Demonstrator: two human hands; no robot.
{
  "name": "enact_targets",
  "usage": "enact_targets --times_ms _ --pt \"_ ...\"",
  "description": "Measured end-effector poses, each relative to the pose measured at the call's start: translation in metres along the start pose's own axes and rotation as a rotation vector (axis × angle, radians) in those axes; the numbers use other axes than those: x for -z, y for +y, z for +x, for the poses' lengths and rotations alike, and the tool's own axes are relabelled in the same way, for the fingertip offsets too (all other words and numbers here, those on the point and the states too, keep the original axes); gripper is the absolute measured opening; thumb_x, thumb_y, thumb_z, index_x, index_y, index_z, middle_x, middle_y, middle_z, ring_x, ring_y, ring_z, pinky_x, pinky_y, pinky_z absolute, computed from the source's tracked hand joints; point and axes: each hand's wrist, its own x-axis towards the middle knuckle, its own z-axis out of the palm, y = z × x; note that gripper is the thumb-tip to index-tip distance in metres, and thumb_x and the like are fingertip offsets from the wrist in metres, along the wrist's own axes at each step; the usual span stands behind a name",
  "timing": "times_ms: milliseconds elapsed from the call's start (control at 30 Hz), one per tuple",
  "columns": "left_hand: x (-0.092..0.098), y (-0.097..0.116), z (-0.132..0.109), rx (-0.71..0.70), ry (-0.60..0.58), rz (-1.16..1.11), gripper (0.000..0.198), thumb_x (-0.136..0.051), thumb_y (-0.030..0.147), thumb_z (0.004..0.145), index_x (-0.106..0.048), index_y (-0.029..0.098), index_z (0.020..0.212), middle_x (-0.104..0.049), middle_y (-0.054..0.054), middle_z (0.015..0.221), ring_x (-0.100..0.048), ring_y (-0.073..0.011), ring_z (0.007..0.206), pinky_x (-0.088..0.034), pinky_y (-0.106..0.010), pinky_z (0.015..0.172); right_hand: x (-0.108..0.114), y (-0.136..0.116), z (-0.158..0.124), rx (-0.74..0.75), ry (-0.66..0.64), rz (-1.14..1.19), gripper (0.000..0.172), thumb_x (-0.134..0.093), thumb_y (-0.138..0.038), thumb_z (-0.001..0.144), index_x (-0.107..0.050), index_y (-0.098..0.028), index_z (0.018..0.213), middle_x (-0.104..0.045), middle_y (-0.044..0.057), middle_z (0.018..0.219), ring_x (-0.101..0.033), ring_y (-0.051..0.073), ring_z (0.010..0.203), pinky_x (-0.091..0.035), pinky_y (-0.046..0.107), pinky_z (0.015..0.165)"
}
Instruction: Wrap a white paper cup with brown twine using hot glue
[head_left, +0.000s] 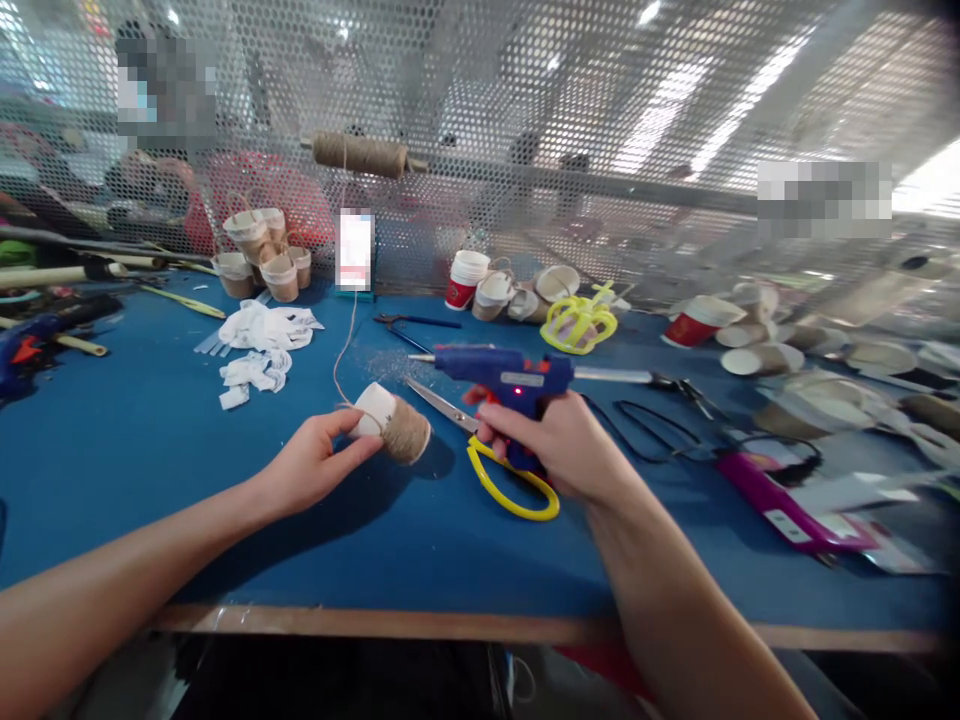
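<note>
My left hand (326, 455) pinches a small paper cup (377, 403) by its white end, the cup tilted on its side above the table. Brown twine (407, 432) wraps the cup's other part, and a strand runs from it up toward the back. In my right hand (555, 445) is a blue glue gun (491, 370), its nozzle pointing left and a red light lit on its body. A clear glue stick (611, 375) sticks out of its rear end. Below the glue gun lie scissors (514, 490) with yellow handles, their blades partly open.
A twine spool (360, 155) hangs on the perforated metal screen (465, 90). Twine-wrapped cups (280, 278) stack at back left, near white paper scraps (262, 335). Pliers (420, 322), a yellow crown-shaped piece (577, 325) and red cups (466, 278) lie behind. Right: cables, a purple tool (772, 505).
</note>
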Motion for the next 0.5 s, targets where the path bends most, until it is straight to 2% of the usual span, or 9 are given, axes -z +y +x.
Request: enact_targets --times_ms 67,167,300,500 --pt "0.001 -0.001 0.001 0.01 0.022 -0.007 0.025 -0.044 0.033 0.081 -0.055 0.013 0.071 -0.054 -0.002 0.069 -0.046 -0.0137 0.066 -0.039 -0.027 0.065 -0.008 0.002 -0.008 0.004 -0.027 -0.012 0.023 -0.058 -0.035 0.07 -0.059 -0.015 0.08 -0.058 0.0 0.056 -0.052 0.01 0.045 -0.045 0.023 0.044" --pt "0.001 -0.002 0.002 0.013 0.046 -0.015 0.024 -0.045 0.033 0.081 -0.054 0.014 0.068 -0.053 -0.001 0.067 -0.045 -0.013 0.064 -0.038 -0.026 0.063 -0.014 0.004 -0.017 0.007 -0.02 -0.171 0.02 -0.055 -0.037 0.072 -0.058 -0.017 0.069 -0.055 -0.001 0.049 -0.051 0.011 0.043 -0.045 0.024 0.042" --pt "0.001 -0.002 0.002 0.016 0.065 -0.011 0.025 -0.046 0.033 0.08 -0.056 0.013 0.069 -0.055 -0.001 0.066 -0.046 -0.0128 0.063 -0.038 -0.025 0.061 -0.015 0.003 -0.022 0.159 0.016 -0.389 0.017 -0.053 -0.031 0.072 -0.051 -0.021 0.058 -0.054 -0.001 0.05 -0.052 0.013 0.046 -0.044 0.026 0.047" --pt "0.001 -0.002 0.001 0.043 0.036 -0.021 0.025 -0.046 0.032 0.081 -0.06 0.012 0.077 -0.061 -0.004 0.074 -0.051 -0.0141 0.067 -0.04 -0.027 0.066 -0.019 0.003 -0.023 0.212 0.044 -0.411 0.009 -0.053 -0.028 0.07 -0.051 -0.023 0.064 -0.059 0.0 0.058 -0.055 0.015 0.051 -0.046 0.027 0.052"
